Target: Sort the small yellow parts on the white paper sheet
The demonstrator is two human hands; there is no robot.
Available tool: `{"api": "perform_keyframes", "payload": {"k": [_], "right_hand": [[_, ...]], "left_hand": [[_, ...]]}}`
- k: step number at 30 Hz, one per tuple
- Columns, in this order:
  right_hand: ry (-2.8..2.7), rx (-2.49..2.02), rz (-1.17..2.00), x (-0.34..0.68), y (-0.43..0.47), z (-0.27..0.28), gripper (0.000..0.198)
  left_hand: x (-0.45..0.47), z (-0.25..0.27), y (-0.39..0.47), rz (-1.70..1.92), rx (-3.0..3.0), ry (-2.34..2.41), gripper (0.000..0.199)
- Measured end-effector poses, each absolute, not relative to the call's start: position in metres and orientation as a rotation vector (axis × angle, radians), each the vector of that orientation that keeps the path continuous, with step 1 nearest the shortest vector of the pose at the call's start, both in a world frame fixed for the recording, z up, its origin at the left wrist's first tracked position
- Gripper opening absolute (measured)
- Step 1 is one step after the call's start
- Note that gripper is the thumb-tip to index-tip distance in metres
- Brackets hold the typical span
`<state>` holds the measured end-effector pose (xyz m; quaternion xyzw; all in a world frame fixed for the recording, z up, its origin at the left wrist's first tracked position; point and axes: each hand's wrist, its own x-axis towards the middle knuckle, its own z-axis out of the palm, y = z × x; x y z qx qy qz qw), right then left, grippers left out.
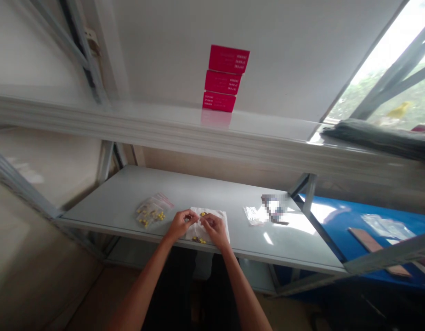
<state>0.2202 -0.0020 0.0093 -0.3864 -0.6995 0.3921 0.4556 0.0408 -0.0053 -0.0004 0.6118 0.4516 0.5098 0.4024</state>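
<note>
Above a white cloth or paper sheet, my left hand and my right hand meet with their fingers pinched. A small yellow piece shows at the right fingertips, too small to name. Whatever the left fingertips pinch is too small to make out. Several more yellow and dark bits lie at the sheet's near edge. Left of my hands rests a clear zip bag with several small yellow pieces in or on it.
The grey shelf has a front edge close to my forearms. Right of the sheet lie a clear plastic packet and a blurred-out item. Overhead, an upper shelf beam runs across, with stacked red boxes above it.
</note>
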Motion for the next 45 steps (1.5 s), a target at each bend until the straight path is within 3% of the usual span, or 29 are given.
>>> {"api": "perform_keyframes", "payload": {"k": [27, 45], "right_hand": [[-1.568, -0.960, 0.935, 0.219, 0.001, -0.001, 0.036], [-1.705, -0.955, 0.793, 0.218, -0.004, 0.002, 0.024]], "left_hand": [[0.038, -0.011, -0.001, 1.330, 1.427, 1.225, 0.031], [0.039, -0.010, 0.000, 1.220, 1.514, 1.191, 0.033]]}}
